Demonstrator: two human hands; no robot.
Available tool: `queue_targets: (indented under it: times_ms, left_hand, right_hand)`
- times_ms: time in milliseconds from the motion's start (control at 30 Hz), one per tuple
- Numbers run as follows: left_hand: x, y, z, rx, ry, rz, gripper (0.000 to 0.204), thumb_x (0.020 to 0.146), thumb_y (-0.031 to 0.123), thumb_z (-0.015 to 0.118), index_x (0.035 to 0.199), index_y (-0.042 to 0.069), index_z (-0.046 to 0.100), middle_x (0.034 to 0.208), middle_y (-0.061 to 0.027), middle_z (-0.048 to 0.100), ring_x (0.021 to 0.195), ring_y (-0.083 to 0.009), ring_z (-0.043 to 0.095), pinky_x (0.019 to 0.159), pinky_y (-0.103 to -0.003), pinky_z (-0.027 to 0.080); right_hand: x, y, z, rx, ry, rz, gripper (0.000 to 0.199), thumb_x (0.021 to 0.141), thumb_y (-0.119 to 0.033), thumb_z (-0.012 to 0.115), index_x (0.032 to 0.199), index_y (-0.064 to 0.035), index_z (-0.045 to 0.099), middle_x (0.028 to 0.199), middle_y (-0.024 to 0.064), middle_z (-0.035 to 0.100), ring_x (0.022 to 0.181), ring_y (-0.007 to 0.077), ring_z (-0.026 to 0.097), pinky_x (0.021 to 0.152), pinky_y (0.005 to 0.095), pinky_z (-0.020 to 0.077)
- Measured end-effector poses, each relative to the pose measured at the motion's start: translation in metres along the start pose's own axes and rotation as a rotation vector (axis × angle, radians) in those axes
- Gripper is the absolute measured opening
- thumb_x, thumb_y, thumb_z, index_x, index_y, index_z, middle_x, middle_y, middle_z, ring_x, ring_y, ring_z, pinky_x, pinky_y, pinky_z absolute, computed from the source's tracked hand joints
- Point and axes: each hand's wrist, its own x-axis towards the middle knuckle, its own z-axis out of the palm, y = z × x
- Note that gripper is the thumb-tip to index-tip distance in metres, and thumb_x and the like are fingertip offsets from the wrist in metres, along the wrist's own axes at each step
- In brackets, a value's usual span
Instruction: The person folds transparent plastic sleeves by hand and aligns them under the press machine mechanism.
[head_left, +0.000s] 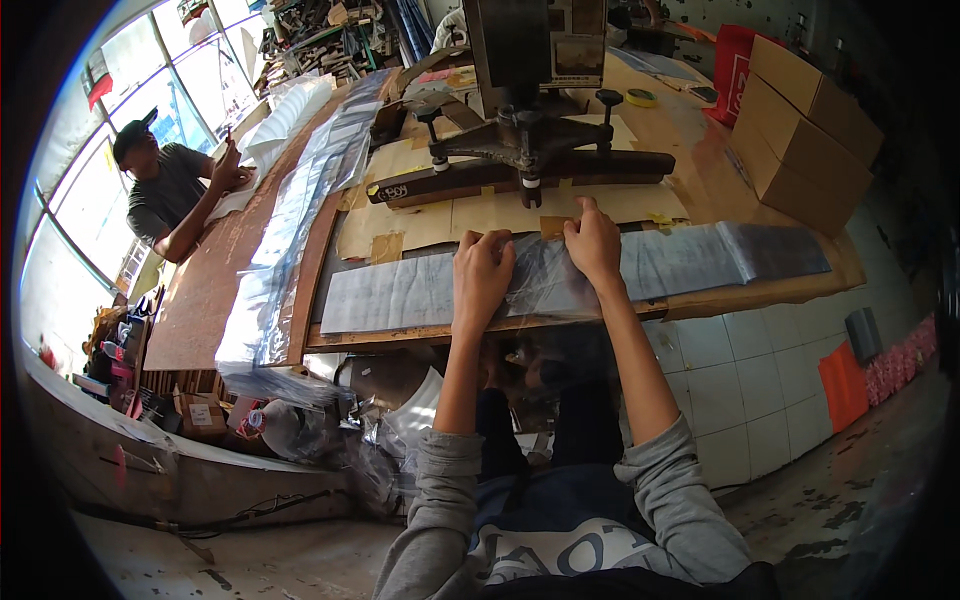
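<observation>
My left hand is closed, its curled fingers pinching the edge of a clear plastic sheet. My right hand is closed on the same sheet, thumb and fingers together with the index finger pointing forward. The sheet lies crumpled between my hands and hangs over the table's front edge. Beneath and to both sides lies a long stack of clear plastic strips. Just beyond my fingers, a press with a long dark metal bar stands above a cardboard-covered work surface.
A long pile of plastic film runs along the left table. A co-worker in a cap sits beyond it. Cardboard boxes, a red bag and a yellow tape roll are at the right. Plastic scraps lie below.
</observation>
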Motion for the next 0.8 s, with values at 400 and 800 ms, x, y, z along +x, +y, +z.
queue_targets:
  times_ms: [400, 800]
  left_hand:
    - [0.007, -0.006, 0.005, -0.061, 0.077, 0.02, 0.025, 0.087, 0.018, 0.057, 0.102, -0.001, 0.061, 0.08, -0.015, 0.061, 0.068, -0.0239, 0.063, 0.065, -0.032, 0.049]
    - [0.005, -0.002, -0.012, -0.678, -0.047, -0.443, 0.06, 0.09, 0.03, 0.055, 0.13, -0.01, 0.035, 0.101, -0.0141, 0.064, 0.085, -0.016, 0.062, 0.067, -0.028, 0.048]
  right_hand:
    - [0.01, 0.008, 0.003, 0.274, 0.076, -0.081, 0.015, 0.08, -0.014, 0.058, 0.089, -0.006, 0.066, 0.075, 0.0132, 0.066, 0.074, 0.0283, 0.065, 0.068, 0.0378, 0.0495]
    - [-0.025, -0.016, -0.056, 0.984, -0.411, -0.049, 0.012, 0.08, -0.007, 0.057, 0.087, 0.001, 0.062, 0.073, -0.0021, 0.057, 0.069, 0.0072, 0.051, 0.071, 0.0232, 0.0435]
